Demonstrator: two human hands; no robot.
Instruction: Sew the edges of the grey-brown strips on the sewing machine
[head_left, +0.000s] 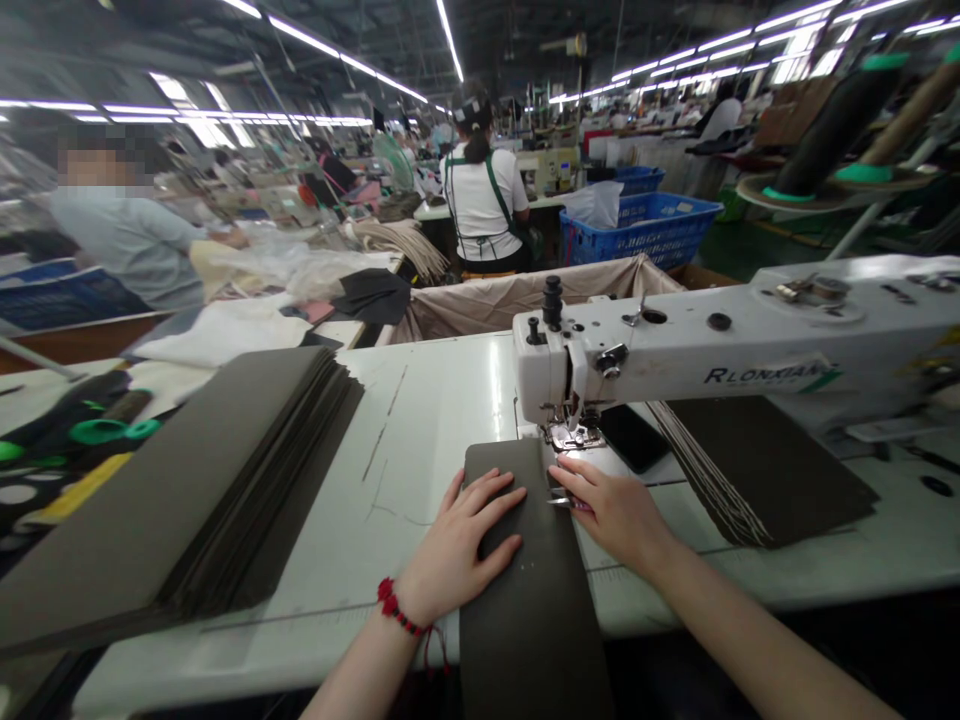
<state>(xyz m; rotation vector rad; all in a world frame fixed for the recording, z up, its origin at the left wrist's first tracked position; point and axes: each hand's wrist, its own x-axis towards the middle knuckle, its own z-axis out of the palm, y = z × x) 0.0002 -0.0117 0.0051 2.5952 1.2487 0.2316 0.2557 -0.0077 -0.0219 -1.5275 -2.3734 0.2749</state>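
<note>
A long dark panel (525, 600) lies on the pale table, its rounded far end beside the needle area of the white sewing machine (645, 350). My left hand (469, 535) rests flat on the panel with its fingers spread. At the panel's right edge, just in front of the presser foot (574, 435), is my right hand (611, 505). Its fingers are curled round small metal snips (561, 501), whose tips point left over the panel.
On the left lies a tall stack of dark panels (247, 430). A black phone (634, 437) and a second pile of dark pieces (765, 455) sit under and behind the machine arm. Beyond are a cloth-lined bin (480, 302), blue crates (637, 232) and seated people.
</note>
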